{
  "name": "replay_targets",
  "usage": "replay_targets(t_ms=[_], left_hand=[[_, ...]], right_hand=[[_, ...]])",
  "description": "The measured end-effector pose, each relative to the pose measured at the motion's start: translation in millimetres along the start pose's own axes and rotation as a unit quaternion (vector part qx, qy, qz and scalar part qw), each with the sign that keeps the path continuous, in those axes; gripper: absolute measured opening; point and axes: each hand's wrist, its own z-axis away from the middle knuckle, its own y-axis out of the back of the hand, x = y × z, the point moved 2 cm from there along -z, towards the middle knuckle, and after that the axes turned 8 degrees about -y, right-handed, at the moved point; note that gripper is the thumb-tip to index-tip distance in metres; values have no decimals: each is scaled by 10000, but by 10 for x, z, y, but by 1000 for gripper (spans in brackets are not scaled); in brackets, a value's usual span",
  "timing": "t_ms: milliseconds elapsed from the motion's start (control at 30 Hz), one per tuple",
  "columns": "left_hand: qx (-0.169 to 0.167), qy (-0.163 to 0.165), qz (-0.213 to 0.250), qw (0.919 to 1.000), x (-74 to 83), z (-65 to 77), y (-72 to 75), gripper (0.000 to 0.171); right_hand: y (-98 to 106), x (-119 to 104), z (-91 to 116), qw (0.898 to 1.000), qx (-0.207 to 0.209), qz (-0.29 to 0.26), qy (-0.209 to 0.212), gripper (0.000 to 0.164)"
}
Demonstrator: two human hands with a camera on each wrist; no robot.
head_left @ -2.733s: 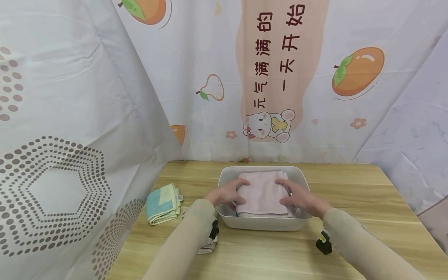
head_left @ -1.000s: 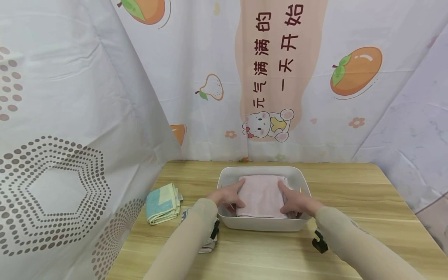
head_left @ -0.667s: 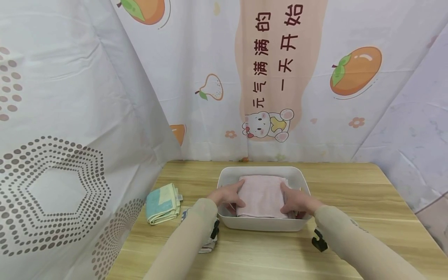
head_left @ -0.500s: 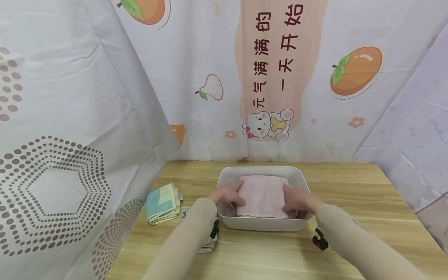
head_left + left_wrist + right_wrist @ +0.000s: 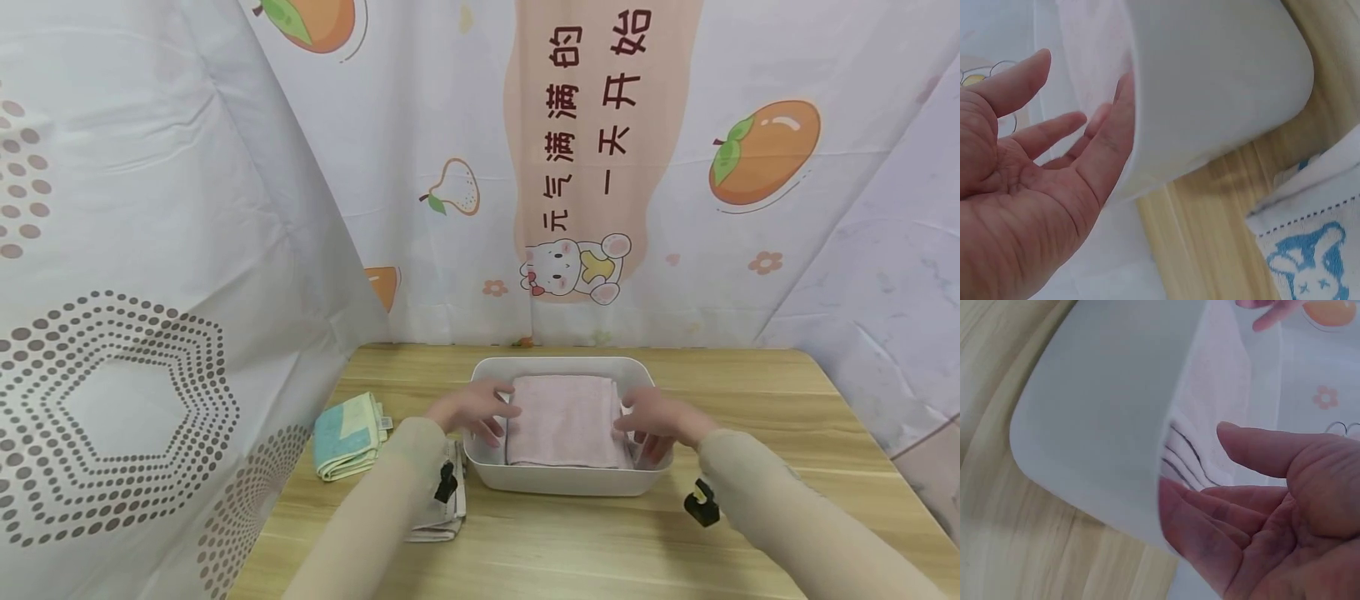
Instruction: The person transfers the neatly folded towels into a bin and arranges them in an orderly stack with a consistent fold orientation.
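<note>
Inside the white basin (image 5: pixel 566 481), a folded pink towel (image 5: pixel 566 421). At the basin's left end, left hand (image 5: pixel 474 407) with fingers loosely spread; at its right end, right hand (image 5: pixel 660 417) with fingers relaxed and parted. Left of the basin on the tabletop (image 5: pixel 570 554), grayish towel (image 5: pixel 437 525) and, farther out, blue-and-yellow towel (image 5: pixel 349 437).

The head view looks forward and down over the table (image 5: pixel 765 433), the bin (image 5: pixel 562 481) below centre. The wrist views look close: the left hand (image 5: pixel 1029 181) fills the lower left of its frame, the right hand (image 5: pixel 1272 519) the lower right; all three share the bin.
</note>
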Motion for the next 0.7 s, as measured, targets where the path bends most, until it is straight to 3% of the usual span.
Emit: replay_targets(t_ms=[133,400,700], left_hand=[[-23,-116,203,9997,8,55,82,62],[-84,-318,714,9969,-3,159,259,52],[-95,-388,986,9943,-21,406,455,39]], right_hand=[[80,10,18,9998,54,-152,110,60],[254,109,8,9985,85,-519,152,44],[430,266,-4,9927,-66,-1187,207,33]])
